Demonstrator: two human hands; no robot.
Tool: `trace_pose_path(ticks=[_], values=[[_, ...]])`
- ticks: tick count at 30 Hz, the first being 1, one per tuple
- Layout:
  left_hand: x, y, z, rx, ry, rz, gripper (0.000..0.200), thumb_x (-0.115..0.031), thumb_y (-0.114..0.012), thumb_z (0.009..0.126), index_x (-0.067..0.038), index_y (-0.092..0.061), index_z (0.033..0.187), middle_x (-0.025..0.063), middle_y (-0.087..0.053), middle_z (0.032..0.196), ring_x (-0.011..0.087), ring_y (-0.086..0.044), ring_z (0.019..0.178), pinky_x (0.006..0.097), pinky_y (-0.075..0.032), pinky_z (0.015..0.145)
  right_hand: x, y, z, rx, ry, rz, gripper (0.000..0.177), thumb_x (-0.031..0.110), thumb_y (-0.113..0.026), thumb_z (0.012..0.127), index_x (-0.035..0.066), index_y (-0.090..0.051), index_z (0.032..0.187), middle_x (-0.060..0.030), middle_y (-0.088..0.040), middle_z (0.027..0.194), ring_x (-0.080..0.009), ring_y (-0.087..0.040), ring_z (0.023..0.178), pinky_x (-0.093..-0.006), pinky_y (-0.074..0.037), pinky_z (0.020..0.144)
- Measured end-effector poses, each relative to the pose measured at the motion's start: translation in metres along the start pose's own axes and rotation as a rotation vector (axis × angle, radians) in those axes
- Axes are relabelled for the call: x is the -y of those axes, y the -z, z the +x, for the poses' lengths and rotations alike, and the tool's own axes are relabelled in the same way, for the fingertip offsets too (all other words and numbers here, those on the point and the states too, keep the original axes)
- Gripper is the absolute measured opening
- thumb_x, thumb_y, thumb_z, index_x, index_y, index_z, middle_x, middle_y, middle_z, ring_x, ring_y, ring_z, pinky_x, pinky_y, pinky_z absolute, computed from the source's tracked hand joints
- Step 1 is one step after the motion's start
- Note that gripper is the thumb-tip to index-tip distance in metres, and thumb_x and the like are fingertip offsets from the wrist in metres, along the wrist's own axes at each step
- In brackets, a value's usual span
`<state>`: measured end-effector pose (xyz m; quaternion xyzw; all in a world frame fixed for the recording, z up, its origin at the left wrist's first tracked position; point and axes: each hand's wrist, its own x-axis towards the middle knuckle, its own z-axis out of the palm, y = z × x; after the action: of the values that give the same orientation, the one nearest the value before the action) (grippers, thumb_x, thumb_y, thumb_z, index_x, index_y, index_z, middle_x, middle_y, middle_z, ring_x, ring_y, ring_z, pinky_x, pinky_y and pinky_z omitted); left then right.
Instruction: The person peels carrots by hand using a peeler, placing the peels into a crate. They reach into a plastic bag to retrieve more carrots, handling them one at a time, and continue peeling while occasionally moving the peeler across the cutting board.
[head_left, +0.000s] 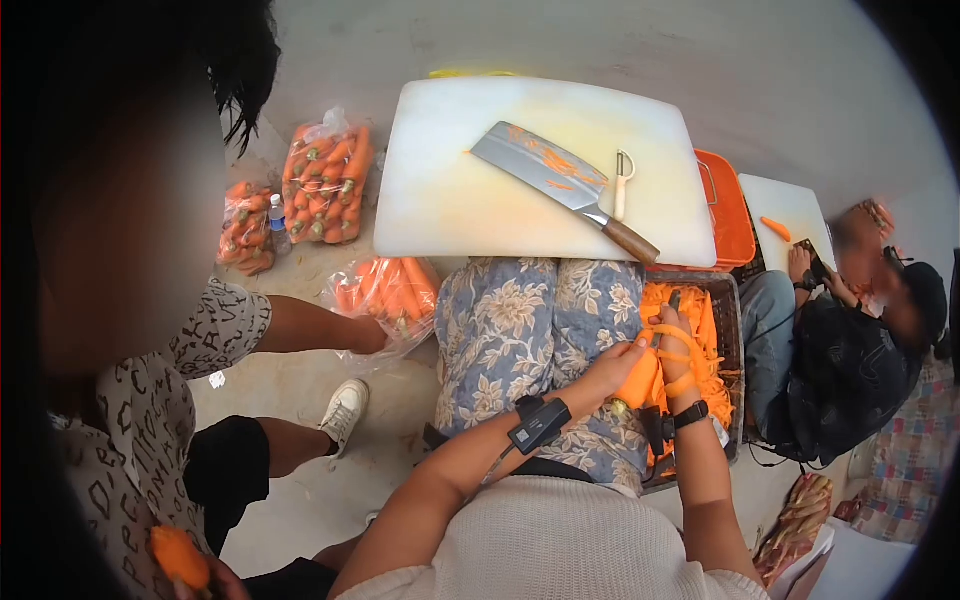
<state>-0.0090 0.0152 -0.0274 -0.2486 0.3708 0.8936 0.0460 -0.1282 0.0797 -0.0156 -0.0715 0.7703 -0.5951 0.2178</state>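
Over the crate on the right, my left hand (618, 368) is closed round a peeled carrot (636, 388). Close beside it, my right hand (677, 335) grips a peeler (674, 299), of which only a dark end and a bit of metal show. A long orange peel strip (680, 354) loops over the right hand's fingers and wrist. Beneath both hands, the dark crate (733, 350) holds a heap of carrot peelings (712, 375). On the white cutting board (430, 170) ahead lie a cleaver (540, 165) with orange scraps and a second, pale-handled peeler (622, 185).
Bagged carrots (328, 185) and a water bottle (277, 213) stand on the left floor. A person's hand touches an open carrot bag (385, 295); their other hand holds a carrot (180, 558). An orange bin (735, 200) and another person at a second board (790, 205) are right.
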Motion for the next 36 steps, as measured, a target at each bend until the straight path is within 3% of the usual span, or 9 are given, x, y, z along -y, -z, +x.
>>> trace_pose_path(ticks=[8, 10, 12, 14, 20, 25, 28, 32, 36], values=[[-0.022, 0.002, -0.022, 0.222, 0.091, -0.060, 0.048, -0.045, -0.035, 0.093, -0.003, -0.046, 0.113, 0.0129, -0.060, 0.088, 0.0213, -0.063, 0.071, 0.0307, -0.053, 0.055, -0.024, 0.013, 0.019, -0.019, -0.265, 0.359, 0.029, 0.031, -0.054, 0.083, 0.003, -0.050, 0.081, -0.0050, -0.052, 0.071, -0.0153, -0.051, 0.054, -0.0278, -0.043, 0.049], [-0.022, 0.007, -0.022, 0.239, 0.133, -0.025, 0.051, -0.048, -0.033, 0.093, -0.003, -0.046, 0.114, 0.0149, -0.061, 0.085, 0.0219, -0.063, 0.071, 0.0316, -0.053, 0.055, -0.032, 0.017, 0.013, -0.136, -0.176, 0.055, 0.028, 0.030, -0.053, 0.083, 0.004, -0.045, 0.077, -0.0060, -0.050, 0.062, -0.0160, -0.051, 0.049, -0.0280, -0.037, 0.037], [-0.014, 0.014, -0.018, 0.232, 0.181, -0.202, 0.053, -0.050, -0.034, 0.092, -0.003, -0.046, 0.115, 0.0155, -0.061, 0.088, 0.0222, -0.063, 0.075, 0.0335, -0.054, 0.059, -0.062, 0.042, 0.015, 0.026, -0.347, 0.212, 0.029, 0.032, -0.053, 0.085, 0.006, -0.045, 0.076, -0.0022, -0.044, 0.055, -0.0167, -0.057, 0.054, -0.0270, -0.042, 0.037], [-0.025, 0.008, -0.024, 0.212, 0.199, -0.321, 0.052, -0.049, -0.036, 0.092, -0.003, -0.047, 0.114, 0.0141, -0.061, 0.089, 0.0208, -0.063, 0.076, 0.0316, -0.053, 0.062, -0.077, 0.049, 0.007, -0.178, -0.498, 0.478, 0.030, 0.035, -0.053, 0.085, 0.007, -0.045, 0.080, -0.0021, -0.044, 0.056, -0.0171, -0.060, 0.057, -0.0271, -0.049, 0.041], [-0.014, 0.014, -0.014, 0.187, 0.162, -0.494, 0.053, -0.052, -0.038, 0.090, -0.006, -0.048, 0.115, 0.0120, -0.060, 0.098, 0.0216, -0.061, 0.083, 0.0369, -0.052, 0.067, -0.031, 0.047, -0.021, -0.319, -0.329, 0.374, 0.032, 0.033, -0.053, 0.086, 0.004, -0.043, 0.096, -0.0068, -0.050, 0.083, -0.0162, -0.059, 0.061, -0.0272, -0.052, 0.053], [-0.009, 0.013, -0.013, 0.134, 0.145, -0.501, 0.054, -0.053, -0.040, 0.088, -0.008, -0.048, 0.116, 0.0096, -0.059, 0.102, 0.0192, -0.059, 0.089, 0.0373, -0.051, 0.069, 0.036, 0.013, -0.060, -0.206, 0.051, 0.300, 0.026, 0.021, -0.054, 0.087, 0.002, -0.043, 0.101, -0.0065, -0.051, 0.087, -0.0153, -0.057, 0.074, -0.0259, -0.048, 0.063], [-0.011, 0.008, -0.016, 0.163, 0.133, -0.511, 0.055, -0.053, -0.038, 0.089, -0.008, -0.046, 0.120, 0.0083, -0.057, 0.110, 0.0182, -0.056, 0.100, 0.0369, -0.049, 0.080, 0.051, -0.003, -0.079, -0.053, 0.089, 0.094, 0.022, 0.018, -0.051, 0.089, 0.003, -0.046, 0.104, -0.0069, -0.053, 0.093, -0.0135, -0.054, 0.088, -0.0255, -0.044, 0.076], [-0.008, 0.001, -0.014, 0.084, 0.044, -0.409, 0.053, -0.047, -0.030, 0.094, -0.007, -0.039, 0.128, 0.0088, -0.049, 0.123, 0.0175, -0.049, 0.112, 0.0313, -0.039, 0.095, 0.038, -0.018, -0.073, -0.067, 0.295, -0.325, 0.022, 0.017, -0.052, 0.088, 0.001, -0.050, 0.103, -0.0076, -0.054, 0.097, -0.0125, -0.052, 0.087, -0.0248, -0.042, 0.075], [-0.013, -0.003, -0.011, 0.093, -0.038, -0.348, 0.049, -0.041, -0.029, 0.096, -0.004, -0.037, 0.128, 0.0088, -0.047, 0.124, 0.0154, -0.047, 0.112, 0.0289, -0.039, 0.094, 0.037, -0.017, -0.061, -0.064, 0.213, -0.155, 0.020, 0.016, -0.053, 0.087, -0.001, -0.050, 0.097, -0.0098, -0.056, 0.088, -0.0169, -0.055, 0.078, -0.0288, -0.045, 0.070]])
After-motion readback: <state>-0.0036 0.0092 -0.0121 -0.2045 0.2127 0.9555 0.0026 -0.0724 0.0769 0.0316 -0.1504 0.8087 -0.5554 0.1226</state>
